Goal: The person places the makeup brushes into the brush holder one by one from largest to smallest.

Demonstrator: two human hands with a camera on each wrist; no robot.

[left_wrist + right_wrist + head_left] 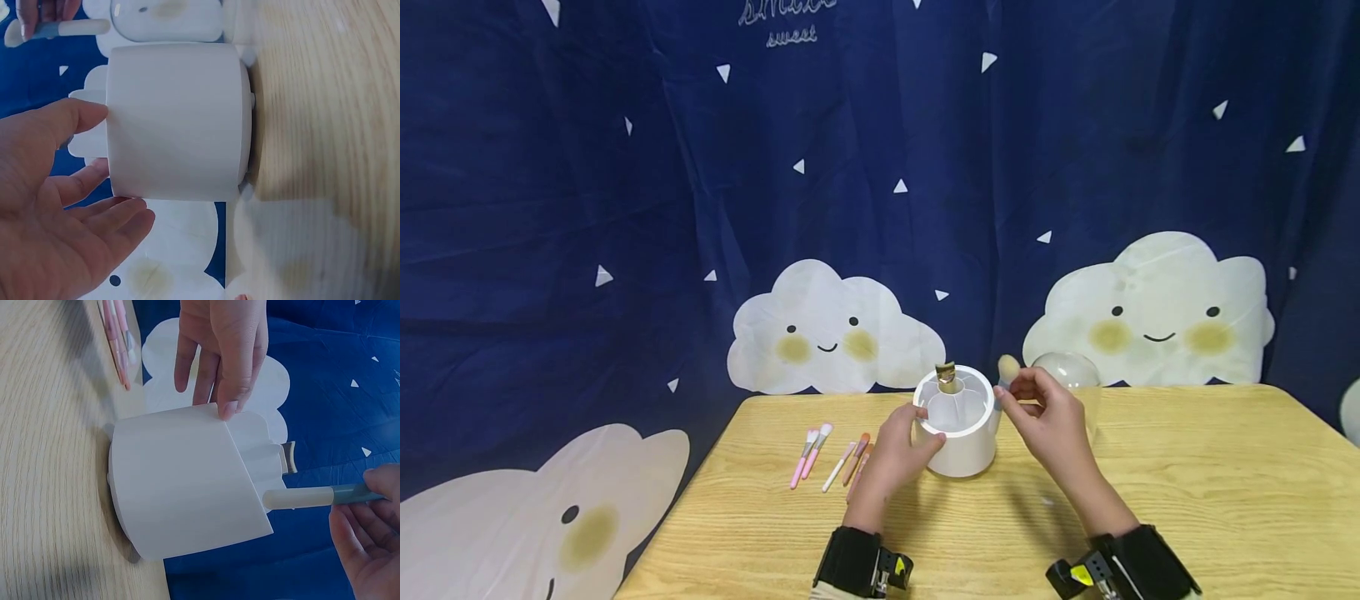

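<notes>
A white round holder [962, 457] with divided compartments stands upright on the table, a shiny gold piece [947, 379] rising from its centre. My left hand [901, 450] holds it by the rim, thumb at the near side and fingers at the left. At the right of the rim, my right hand [1051, 417] pinches a makeup brush [306, 497] by its blue-grey middle. Its pale bristles [1009, 367] point up, and the rounded whitish handle end is down beside the rim, overlapping the holder's edge in the right wrist view.
Left of the holder lie several makeup brushes, among them a pink one [803, 460], a white one [838, 467] and an orange one [856, 458]. Behind my right hand stands a clear dome cover [1067, 367]. A blue curtain [865, 217] hangs behind the wooden table [1195, 492].
</notes>
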